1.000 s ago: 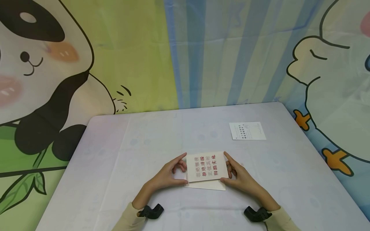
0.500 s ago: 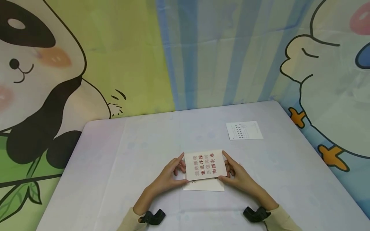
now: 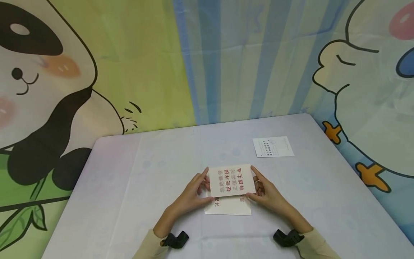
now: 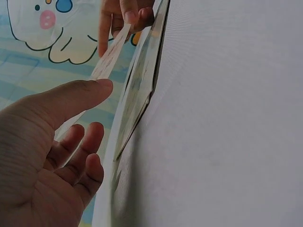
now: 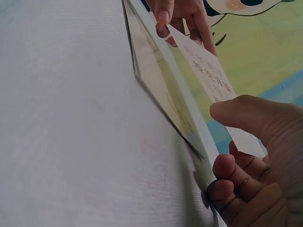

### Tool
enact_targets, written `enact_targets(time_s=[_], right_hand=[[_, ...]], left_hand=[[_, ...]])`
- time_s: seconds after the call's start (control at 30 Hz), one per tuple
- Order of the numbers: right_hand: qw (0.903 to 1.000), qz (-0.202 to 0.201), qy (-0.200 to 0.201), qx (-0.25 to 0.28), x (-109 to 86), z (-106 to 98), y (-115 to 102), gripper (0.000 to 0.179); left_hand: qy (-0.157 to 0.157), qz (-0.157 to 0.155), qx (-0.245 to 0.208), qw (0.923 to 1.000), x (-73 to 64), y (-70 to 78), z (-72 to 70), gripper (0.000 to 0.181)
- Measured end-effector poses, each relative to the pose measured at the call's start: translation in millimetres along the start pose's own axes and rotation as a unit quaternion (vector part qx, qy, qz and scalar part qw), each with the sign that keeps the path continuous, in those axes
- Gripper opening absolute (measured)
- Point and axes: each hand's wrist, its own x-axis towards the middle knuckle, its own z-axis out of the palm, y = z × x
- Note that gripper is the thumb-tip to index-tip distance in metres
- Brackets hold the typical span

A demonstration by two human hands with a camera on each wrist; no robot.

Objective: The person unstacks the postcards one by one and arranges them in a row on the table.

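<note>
A cream card (image 3: 231, 181) with columns of red and grey Chinese characters is held level between both hands. My left hand (image 3: 190, 194) pinches its left end with thumb and index finger, the other fingers curling loosely below. At the opposite end, my right hand (image 3: 271, 196) grips the card the same way. Beneath it lies a small stack of similar cards (image 3: 228, 208), whose red characters partly show. Both wrist views show a gap between the held card (image 5: 203, 66) and the stack (image 4: 139, 90) on the table.
A white card (image 3: 274, 146) with dark print lies farther back on the right of the pale tabletop (image 3: 161, 162). Behind the table hangs a cloth backdrop (image 3: 155, 72) with cartoon animals. Black devices (image 3: 176, 240) sit on both wrists.
Both hands have lifted the printed card and shifted it slightly away from the body. More of the card underneath, including its red characters, now shows. The view has also turned slightly.
</note>
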Motion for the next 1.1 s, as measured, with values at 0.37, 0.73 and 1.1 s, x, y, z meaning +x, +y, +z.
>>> enact_targets(time_s=[0.37, 0.73, 1.1], right_hand=[[0.9998, -0.004, 0.007, 0.020, 10.5, -2, -3, 0.094], [0.9995, -0.019, 0.020, 0.014, 22.3, -10, -16, 0.085], [0.9987, 0.023, 0.028, 0.036, 31.9, -16, 13, 0.089]], left_hand=[[-0.008, -0.019, 0.005, 0.9998, 13.0, 0.3, 0.0, 0.103], [-0.017, -0.057, 0.004, 0.9983, 28.8, 0.6, -1.2, 0.102], [-0.016, -0.070, 0.005, 0.9974, 42.8, -2.8, 0.4, 0.098]])
